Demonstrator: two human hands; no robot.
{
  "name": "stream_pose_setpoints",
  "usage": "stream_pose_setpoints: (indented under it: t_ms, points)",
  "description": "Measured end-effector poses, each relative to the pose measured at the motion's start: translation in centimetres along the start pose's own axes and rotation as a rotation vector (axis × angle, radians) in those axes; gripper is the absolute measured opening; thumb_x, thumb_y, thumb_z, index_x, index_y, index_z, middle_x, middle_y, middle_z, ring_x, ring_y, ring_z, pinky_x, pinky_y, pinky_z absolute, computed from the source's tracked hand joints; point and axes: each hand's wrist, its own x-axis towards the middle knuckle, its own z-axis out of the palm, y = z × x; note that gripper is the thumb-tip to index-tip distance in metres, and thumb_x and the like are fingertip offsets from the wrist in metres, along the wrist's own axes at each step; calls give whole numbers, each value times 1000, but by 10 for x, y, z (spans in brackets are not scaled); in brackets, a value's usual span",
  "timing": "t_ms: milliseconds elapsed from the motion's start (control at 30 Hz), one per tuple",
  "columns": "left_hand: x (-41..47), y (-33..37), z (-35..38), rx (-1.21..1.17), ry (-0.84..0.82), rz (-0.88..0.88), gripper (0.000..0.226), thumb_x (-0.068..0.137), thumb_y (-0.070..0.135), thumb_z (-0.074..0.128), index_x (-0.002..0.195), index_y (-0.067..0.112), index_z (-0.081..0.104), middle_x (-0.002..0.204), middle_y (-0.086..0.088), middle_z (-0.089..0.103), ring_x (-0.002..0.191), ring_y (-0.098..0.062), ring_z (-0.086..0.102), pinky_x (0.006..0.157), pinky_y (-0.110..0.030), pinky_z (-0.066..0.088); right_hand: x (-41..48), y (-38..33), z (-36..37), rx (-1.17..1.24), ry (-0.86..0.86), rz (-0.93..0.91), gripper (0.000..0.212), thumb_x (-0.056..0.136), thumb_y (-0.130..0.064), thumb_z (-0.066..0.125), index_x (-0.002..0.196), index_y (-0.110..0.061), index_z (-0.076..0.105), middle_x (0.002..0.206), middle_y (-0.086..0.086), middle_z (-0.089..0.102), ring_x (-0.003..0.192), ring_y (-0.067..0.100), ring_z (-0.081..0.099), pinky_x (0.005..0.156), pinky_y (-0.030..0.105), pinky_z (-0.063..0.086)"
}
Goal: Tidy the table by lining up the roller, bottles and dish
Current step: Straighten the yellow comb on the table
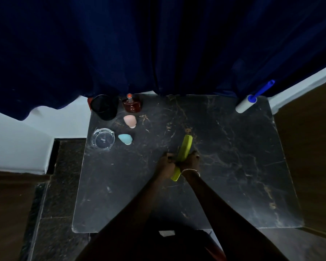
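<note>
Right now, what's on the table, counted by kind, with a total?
Lint roller: 1
Perfume bottle: 1
Black cup: 1
Glass dish: 1
Egg-shaped sponges: 2, pink and blue
Green comb, held in both hands, left and right: 1
Total: 7

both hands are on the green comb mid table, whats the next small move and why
Probably carry the green comb, held by the left hand and right hand, toward the far left and set it down there. The glass dish, brown bottle and two sponges already cluster there, while the lint roller sits alone at the far right corner.
</note>
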Motion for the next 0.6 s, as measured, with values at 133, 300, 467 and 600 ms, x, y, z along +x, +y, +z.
stream_pose_setpoints:
  t_ms: [133,300,467,600]
  points:
    - [2,-2,2,-13,18,-17,39,94,-7,56,133,-1,57,127,-28,66,119,-42,64,104,-53,52,3,5,-4,41,-14,-37,48,75,-6,81,115,7,59,118,23,65,109,35,64,75,30,43]
    - [-2,-7,0,46,68,40,38,96,2,61,133,3,60,127,-20,68,117,-37,65,103,-48,52,-1,3,-4,97,-48,-143,16,72,1,79,86,7,72,93,27,74,89,36,73,68,32,52]
    - [-4,-13,-23,-54,158,55,40,95,-5,56,134,1,58,121,-25,69,113,-40,67,100,-53,54,7,-22,-1,103,-161,-117,11,82,6,64,83,-5,60,105,31,70,102,39,70,89,44,57]
    - [-1,-15,-47,-100,217,97,40,92,-14,54,130,-3,59,108,-21,68,93,-28,63,79,-29,55,23,-58,3,113,-222,-139,20,83,2,67,100,9,74,106,27,73,104,36,71,94,40,56]
